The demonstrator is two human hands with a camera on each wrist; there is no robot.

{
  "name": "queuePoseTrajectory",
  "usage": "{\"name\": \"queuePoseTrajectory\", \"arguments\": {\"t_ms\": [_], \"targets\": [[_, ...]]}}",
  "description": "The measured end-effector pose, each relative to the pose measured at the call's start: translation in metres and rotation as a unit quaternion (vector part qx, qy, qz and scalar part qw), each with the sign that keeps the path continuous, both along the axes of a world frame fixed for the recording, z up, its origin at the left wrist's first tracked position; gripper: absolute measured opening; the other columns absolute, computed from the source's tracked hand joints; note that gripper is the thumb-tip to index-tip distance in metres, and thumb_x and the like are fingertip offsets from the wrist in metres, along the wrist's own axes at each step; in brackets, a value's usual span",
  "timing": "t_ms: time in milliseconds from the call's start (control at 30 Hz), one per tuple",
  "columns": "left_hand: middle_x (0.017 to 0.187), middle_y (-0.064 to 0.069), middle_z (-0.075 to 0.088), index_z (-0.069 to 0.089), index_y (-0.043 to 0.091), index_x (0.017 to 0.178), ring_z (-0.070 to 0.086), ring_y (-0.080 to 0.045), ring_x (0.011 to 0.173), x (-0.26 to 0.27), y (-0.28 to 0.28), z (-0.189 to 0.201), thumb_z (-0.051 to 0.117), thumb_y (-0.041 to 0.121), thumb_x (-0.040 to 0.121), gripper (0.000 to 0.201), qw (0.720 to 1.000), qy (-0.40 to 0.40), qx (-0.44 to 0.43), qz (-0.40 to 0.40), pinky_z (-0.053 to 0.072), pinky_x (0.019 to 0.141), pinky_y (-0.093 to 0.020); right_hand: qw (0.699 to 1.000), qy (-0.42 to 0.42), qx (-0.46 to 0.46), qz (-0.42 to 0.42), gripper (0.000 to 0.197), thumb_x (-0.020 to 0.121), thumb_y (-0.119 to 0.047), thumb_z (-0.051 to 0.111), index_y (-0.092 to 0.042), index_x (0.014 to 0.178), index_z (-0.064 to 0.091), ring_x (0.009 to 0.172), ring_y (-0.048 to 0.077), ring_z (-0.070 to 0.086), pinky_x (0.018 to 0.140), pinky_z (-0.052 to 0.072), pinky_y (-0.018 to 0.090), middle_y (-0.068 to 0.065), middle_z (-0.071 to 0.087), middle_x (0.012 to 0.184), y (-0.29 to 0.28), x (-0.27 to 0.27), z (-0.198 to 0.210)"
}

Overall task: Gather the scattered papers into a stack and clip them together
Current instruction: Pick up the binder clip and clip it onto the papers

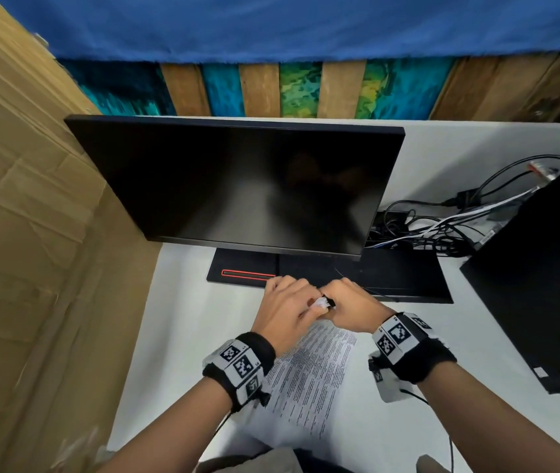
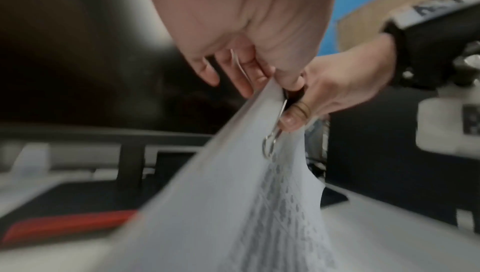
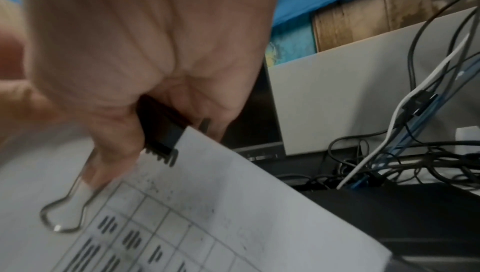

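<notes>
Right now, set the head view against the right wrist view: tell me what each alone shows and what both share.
Head view only: the dark monitor, both wrists, and the left hand gripping the papers.
Right wrist view only: the binder clip biting the papers' corner, its wire handle, a printed table.
Shared: the right hand on the clip, papers, tangled cables.

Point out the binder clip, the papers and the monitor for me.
binder clip (image 3: 162,131), right wrist view, black body.
papers (image 1: 309,370), head view, printed top sheet.
monitor (image 1: 237,186), head view, dark screen.
</notes>
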State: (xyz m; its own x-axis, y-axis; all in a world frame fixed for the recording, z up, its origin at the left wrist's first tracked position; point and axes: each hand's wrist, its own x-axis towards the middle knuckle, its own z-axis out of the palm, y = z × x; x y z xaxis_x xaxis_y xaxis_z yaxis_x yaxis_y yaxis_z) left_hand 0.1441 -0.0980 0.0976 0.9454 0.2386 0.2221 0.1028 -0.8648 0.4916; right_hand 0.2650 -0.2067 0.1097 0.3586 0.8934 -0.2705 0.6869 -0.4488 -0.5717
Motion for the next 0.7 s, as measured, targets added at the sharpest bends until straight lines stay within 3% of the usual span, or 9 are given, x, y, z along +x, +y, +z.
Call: {"name": "queuePoseTrajectory", "arguments": {"t_ms": [67,100,200,267,367,467,533,633,700], "targets": [[0.084,0.006,0.062,0.061,0.021,0.086,0.055,-0.013,0.079,-0.007,0.006,-0.002,0.063,0.037,0.080,0.016,0.978,0.038,-0.206,0.021,0.040,0.079,-0.024,1.000,0.015,0.003,-0.016,0.020,0.078,-0.016,0.067,-0.019,0.062,0.056,0.055,0.011,0.044,0.054,0.039,0.026,-0.001,0.056,0.058,0.001,0.005,0.008],[0.085,0.004,0.064,0.063,0.020,0.088,0.058,-0.014,0.079,-0.011,0.010,-0.004,0.066,0.035,0.078,0.018,0.964,0.068,-0.257,0.034,0.045,0.076,-0.025,0.999,0.020,0.012,-0.025,0.015,0.077,-0.017,0.068,-0.018,0.066,0.059,0.056,0.011,0.047,0.056,0.041,0.028,0.001,0.060,0.061,0.001,0.008,0.013],[0.073,-0.006,0.061,0.063,0.012,0.079,0.056,-0.023,0.065,-0.019,0.017,-0.017,0.065,0.033,0.083,0.021,0.941,0.175,-0.272,0.097,0.047,0.064,-0.033,0.997,0.015,0.055,-0.050,0.020,0.074,-0.034,0.076,-0.022,0.069,0.061,0.063,0.009,0.055,0.063,0.046,0.029,-0.002,0.064,0.067,0.004,0.009,0.024],[0.070,-0.009,0.062,0.065,0.003,0.078,0.057,-0.025,0.063,-0.022,0.019,-0.024,0.064,0.032,0.084,0.030,0.926,0.164,-0.305,0.149,0.047,0.060,-0.034,0.990,0.000,0.106,-0.097,0.020,0.072,-0.040,0.077,-0.027,0.083,0.065,0.080,0.004,0.057,0.077,0.048,0.027,-0.009,0.068,0.084,0.002,0.008,0.026],[0.089,-0.013,0.073,0.069,0.001,0.096,0.070,-0.027,0.078,-0.028,0.025,-0.029,0.063,0.028,0.085,0.030,0.900,0.125,-0.372,0.192,0.059,0.072,-0.040,0.977,0.004,0.070,-0.203,0.069,0.067,-0.052,0.076,-0.030,0.127,0.052,0.120,0.012,0.049,0.104,0.037,0.034,-0.006,0.060,0.128,-0.012,0.016,0.012],[0.092,-0.016,0.073,0.069,0.002,0.099,0.070,-0.029,0.083,-0.034,0.028,-0.027,0.062,0.023,0.087,0.026,0.883,0.103,-0.404,0.216,0.059,0.072,-0.038,0.953,0.073,-0.025,-0.292,0.104,0.059,-0.059,0.078,-0.026,0.144,0.028,0.132,0.027,0.044,0.109,0.036,0.045,0.004,0.049,0.142,-0.033,0.024,-0.011],[0.091,-0.013,0.071,0.069,0.003,0.101,0.068,-0.025,0.081,-0.033,0.027,-0.023,0.062,0.020,0.087,0.022,0.869,0.085,-0.434,0.222,0.056,0.068,-0.031,0.934,0.146,-0.032,-0.325,0.091,0.066,-0.051,0.079,-0.022,0.140,0.036,0.123,0.026,0.054,0.102,0.044,0.040,0.005,0.056,0.134,-0.046,0.022,-0.026],[0.096,-0.005,0.068,0.067,0.004,0.108,0.064,-0.017,0.086,-0.025,0.026,-0.020,0.063,0.017,0.087,0.026,0.847,0.074,-0.473,0.232,0.052,0.069,-0.019,0.910,0.287,-0.008,-0.298,0.037,0.083,-0.036,0.069,-0.016,0.114,0.066,0.107,0.025,0.066,0.089,0.054,0.040,0.004,0.070,0.116,-0.059,0.014,-0.046],[0.094,-0.003,0.067,0.069,0.007,0.101,0.062,-0.016,0.086,-0.024,0.029,-0.026,0.063,0.024,0.086,0.022,0.823,0.092,-0.497,0.258,0.048,0.072,-0.022,0.902,0.304,0.009,-0.307,0.032,0.086,-0.034,0.067,-0.014,0.111,0.070,0.105,0.025,0.068,0.093,0.053,0.046,0.004,0.073,0.112,-0.063,0.010,-0.055]]}}
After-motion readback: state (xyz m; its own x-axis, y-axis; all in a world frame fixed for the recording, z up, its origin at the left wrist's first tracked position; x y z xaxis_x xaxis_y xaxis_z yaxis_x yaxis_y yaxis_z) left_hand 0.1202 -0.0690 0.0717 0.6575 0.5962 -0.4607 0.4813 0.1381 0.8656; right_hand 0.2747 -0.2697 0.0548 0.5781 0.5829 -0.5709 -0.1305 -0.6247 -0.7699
